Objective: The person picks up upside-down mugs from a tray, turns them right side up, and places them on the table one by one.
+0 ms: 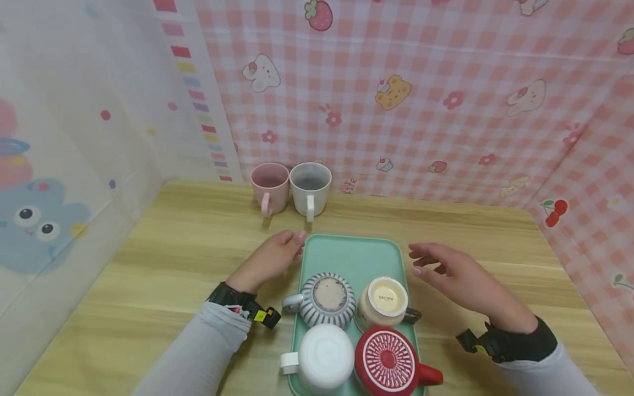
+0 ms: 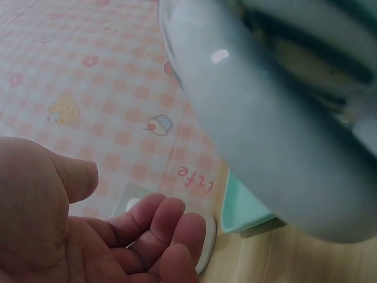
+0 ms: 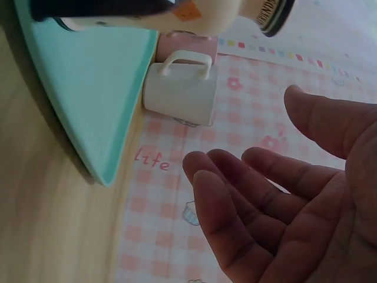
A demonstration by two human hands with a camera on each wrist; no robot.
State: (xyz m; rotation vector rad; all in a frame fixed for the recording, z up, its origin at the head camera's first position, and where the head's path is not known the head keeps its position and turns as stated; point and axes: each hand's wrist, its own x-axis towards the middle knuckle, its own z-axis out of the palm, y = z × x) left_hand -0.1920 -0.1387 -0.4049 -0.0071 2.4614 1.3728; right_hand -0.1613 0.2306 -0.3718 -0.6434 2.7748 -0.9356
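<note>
Red mug (image 1: 388, 360) and white mug (image 1: 326, 356) stand upside down on the near end of the green tray (image 1: 351, 256), striped mug (image 1: 328, 297) and cream mug (image 1: 386, 297) just beyond. Left hand (image 1: 269, 259) and right hand (image 1: 458, 275) flank it, empty, fingers loosely bent, thumbs apart from them.

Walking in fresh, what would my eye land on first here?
Probably the red mug, upside down at the near right of the mint-green tray, where a striped mug, a cream mug and a white mug are overturned too. Behind the tray, a pink mug and a second white mug stand upright, before a pink gingham cloth with cartoon prints.
</note>
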